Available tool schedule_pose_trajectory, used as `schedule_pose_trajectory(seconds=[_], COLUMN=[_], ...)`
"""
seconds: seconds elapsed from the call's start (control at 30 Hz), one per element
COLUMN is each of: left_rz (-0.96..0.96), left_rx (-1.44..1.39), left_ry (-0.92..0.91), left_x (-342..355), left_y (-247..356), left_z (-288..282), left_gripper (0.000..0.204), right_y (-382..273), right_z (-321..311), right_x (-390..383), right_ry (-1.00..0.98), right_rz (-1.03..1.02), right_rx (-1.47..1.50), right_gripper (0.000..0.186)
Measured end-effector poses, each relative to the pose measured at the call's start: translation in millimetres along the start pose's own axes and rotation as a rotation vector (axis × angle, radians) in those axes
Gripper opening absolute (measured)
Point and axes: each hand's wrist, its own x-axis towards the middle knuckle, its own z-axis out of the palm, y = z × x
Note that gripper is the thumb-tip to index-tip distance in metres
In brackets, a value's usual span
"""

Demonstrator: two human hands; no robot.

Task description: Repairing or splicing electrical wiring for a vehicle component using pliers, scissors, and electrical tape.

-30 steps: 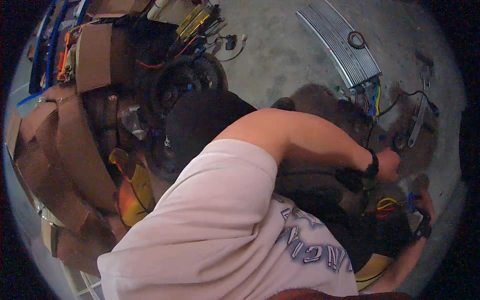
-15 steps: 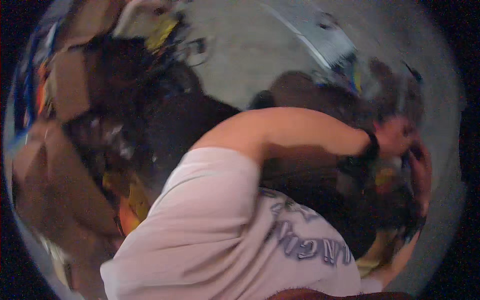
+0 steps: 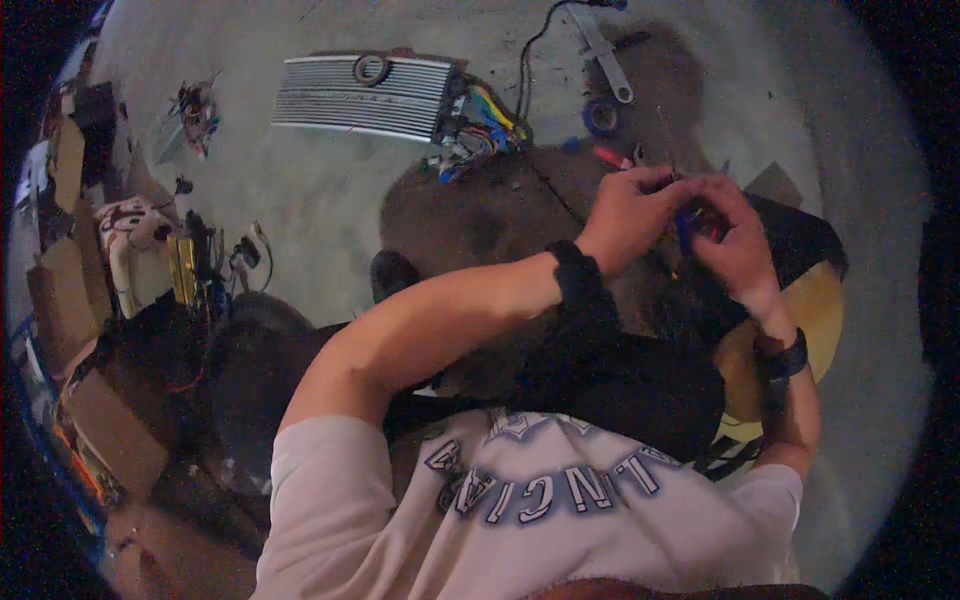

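Observation:
My left hand and my right hand meet at the right, above the floor, with their fingertips close together. The left hand's fingers are closed in a pinch; what lies between them is too small to make out. A small blue-and-red object sits in my right hand, its fingers curled round it; its kind is hidden. Just beyond the hands on the floor lie a red-handled item and a blue tape roll. Farther off is a silver finned metal box with a bundle of coloured wires.
A dark tape ring rests on the finned box. A wrench-like metal bar and a black cable lie at the back. Cardboard boxes, a yellow part and a wire tangle are at the left.
The view has swung and steadied, so the finned box now appears toward the upper left. Both hands, at the right rim and blurred before, now show clearly together.

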Motion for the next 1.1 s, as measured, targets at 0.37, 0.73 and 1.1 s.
schedule_pose_trajectory(seconds=[0.37, 0.73, 1.1], left_rz=[-0.155, -0.135, 0.263], left_rx=[-0.124, 0.590, 1.142], left_ry=[-0.189, -0.227, 0.038], left_x=[-1.6, 33.5, 99.8], left_y=[-12.1, -107.4, -131.7], left_z=[20.3, -7.4, -75.0], left_gripper=[0.034, 0.033, 0.032], right_y=[15.5, 63.6, 49.1], right_z=[-32.3, -53.9, -76.1], right_x=[-15.6, -59.1, -34.2], right_ry=[-0.054, 0.624, 0.338], right_rz=[0.227, -0.089, 0.197], right_rx=[0.096, 0.365, 0.535], right_gripper=[0.041, 0.038, 0.031])
